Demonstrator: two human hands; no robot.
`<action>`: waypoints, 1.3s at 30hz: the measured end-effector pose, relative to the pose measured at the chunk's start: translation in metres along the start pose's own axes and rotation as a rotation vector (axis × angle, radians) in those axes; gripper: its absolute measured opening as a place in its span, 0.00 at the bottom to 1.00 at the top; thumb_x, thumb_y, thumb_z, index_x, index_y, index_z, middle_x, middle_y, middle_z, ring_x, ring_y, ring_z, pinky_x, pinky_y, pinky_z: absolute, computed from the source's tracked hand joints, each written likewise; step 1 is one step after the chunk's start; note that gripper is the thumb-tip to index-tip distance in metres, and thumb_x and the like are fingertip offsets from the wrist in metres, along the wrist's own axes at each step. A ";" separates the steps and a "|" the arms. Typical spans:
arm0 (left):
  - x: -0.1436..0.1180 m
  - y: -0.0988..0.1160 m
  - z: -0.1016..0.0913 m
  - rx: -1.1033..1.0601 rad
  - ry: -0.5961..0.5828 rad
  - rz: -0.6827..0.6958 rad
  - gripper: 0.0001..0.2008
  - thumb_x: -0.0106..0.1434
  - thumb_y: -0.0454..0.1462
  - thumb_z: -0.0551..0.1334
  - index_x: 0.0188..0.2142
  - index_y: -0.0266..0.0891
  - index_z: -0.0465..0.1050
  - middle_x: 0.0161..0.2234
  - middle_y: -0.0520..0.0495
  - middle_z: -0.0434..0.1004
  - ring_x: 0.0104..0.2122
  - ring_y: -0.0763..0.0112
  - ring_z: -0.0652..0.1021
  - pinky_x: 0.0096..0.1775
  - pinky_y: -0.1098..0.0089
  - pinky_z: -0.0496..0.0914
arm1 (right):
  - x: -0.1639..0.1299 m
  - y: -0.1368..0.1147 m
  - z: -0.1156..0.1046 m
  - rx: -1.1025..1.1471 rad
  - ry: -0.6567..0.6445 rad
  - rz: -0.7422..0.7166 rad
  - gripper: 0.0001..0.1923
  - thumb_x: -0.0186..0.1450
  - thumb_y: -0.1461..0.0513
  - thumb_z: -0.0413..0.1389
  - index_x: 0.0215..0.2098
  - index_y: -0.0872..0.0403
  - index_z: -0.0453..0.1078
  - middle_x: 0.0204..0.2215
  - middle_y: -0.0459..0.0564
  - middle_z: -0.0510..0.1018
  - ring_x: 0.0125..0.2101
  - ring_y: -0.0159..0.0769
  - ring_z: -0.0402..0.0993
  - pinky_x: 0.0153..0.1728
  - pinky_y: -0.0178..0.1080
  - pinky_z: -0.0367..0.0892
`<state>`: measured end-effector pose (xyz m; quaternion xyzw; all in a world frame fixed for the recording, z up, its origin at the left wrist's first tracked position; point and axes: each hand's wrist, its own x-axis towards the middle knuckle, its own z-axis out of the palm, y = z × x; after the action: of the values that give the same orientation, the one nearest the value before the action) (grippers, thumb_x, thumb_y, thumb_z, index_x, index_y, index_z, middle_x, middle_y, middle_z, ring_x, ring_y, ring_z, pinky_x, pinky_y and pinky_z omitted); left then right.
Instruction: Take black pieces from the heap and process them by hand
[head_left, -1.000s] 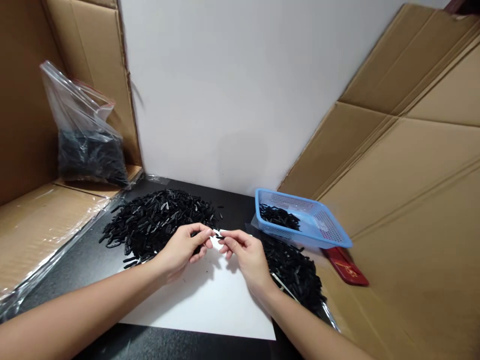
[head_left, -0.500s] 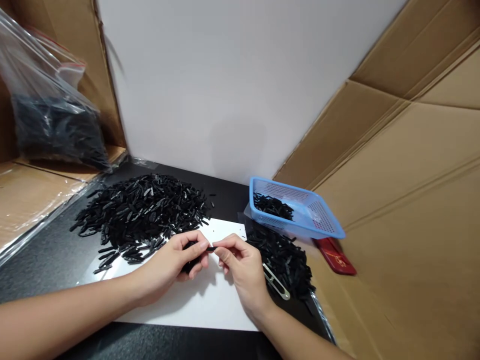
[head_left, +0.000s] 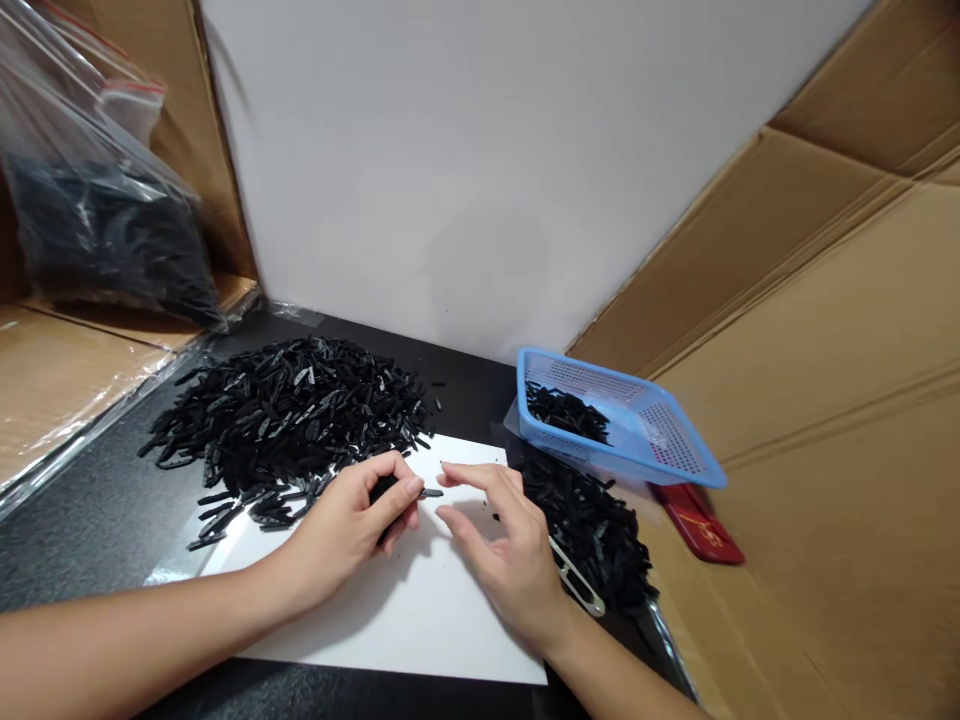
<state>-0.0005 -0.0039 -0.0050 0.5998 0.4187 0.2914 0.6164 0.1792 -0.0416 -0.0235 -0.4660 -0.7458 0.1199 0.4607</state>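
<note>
Above a white sheet (head_left: pixel 420 610), my left hand (head_left: pixel 367 515) pinches a thin black strip (head_left: pixel 431 492) between thumb and forefinger, its tip pointing right. More black pieces (head_left: pixel 384 490) sit in that hand's palm, partly hidden by the fingers. My right hand (head_left: pixel 506 545) is just right of the strip, thumb and fingers apart, with nothing plainly between them. Left of the sheet lies a large heap of black strips (head_left: pixel 300 410), some with greyish faces. A second heap of black strips (head_left: pixel 592 530) lies beyond my right hand.
A blue perforated basket (head_left: pixel 630 460) holding some black strips stands at the right rear. A pale-handled tool (head_left: pixel 581 580) lies against the right heap. A red packet (head_left: pixel 701 525) is by the cardboard wall (head_left: pixel 847 480). A clear zip bag (head_left: pixel 112 230) of black material stands at left.
My right thumb and fingers have opened and come away from the black strip, which stays in my left hand. The view has shifted slightly.
</note>
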 end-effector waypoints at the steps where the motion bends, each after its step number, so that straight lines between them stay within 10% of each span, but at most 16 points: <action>1: 0.000 0.000 0.000 0.008 -0.008 0.016 0.18 0.64 0.50 0.57 0.25 0.39 0.66 0.14 0.60 0.61 0.15 0.79 0.58 0.20 0.76 0.53 | 0.000 -0.002 0.001 0.003 0.021 -0.039 0.13 0.65 0.67 0.59 0.47 0.50 0.71 0.36 0.49 0.82 0.37 0.40 0.77 0.44 0.45 0.66; 15: -0.001 -0.002 0.004 -0.191 -0.022 -0.097 0.19 0.65 0.51 0.56 0.27 0.39 0.68 0.19 0.56 0.66 0.19 0.78 0.60 0.21 0.77 0.52 | -0.002 -0.003 0.002 0.094 0.185 -0.085 0.10 0.63 0.70 0.60 0.38 0.49 0.77 0.29 0.46 0.84 0.28 0.38 0.79 0.41 0.46 0.67; 39: -0.003 0.000 0.003 0.001 -0.130 0.003 0.19 0.66 0.50 0.54 0.26 0.40 0.67 0.17 0.57 0.61 0.19 0.75 0.61 0.22 0.74 0.55 | 0.002 -0.008 0.003 0.071 0.071 -0.006 0.08 0.63 0.71 0.56 0.34 0.52 0.74 0.27 0.47 0.80 0.29 0.36 0.76 0.32 0.38 0.70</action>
<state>0.0005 -0.0084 -0.0050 0.6186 0.3769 0.2524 0.6416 0.1714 -0.0434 -0.0188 -0.4511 -0.7256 0.1285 0.5035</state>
